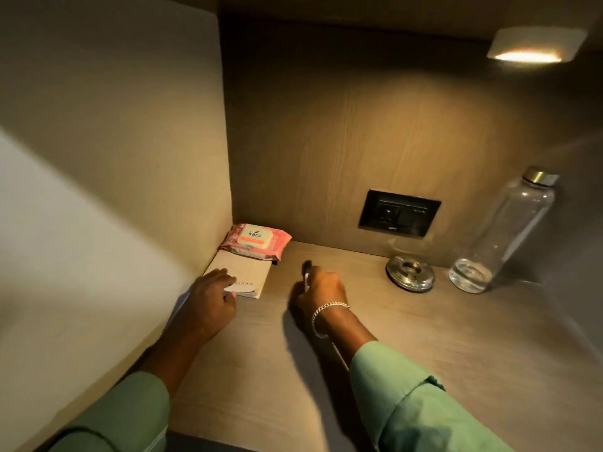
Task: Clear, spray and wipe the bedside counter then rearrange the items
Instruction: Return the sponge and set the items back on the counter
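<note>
Wooden counter (424, 337): notepad (248, 272), ashtray (410, 273), bottle (499, 233) resting directly on it.

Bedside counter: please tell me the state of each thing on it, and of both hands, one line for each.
Wipes pack: flap closed, lying partly on the notepad.
Notepad: closed, flat, in the left corner.
Water bottle: upright, capped, nearly empty.
Ashtray: upright, looks empty.
Ceiling lamp: on.
Left hand: resting on the notepad's near edge.
Right hand: grip closed on a pen.
</note>
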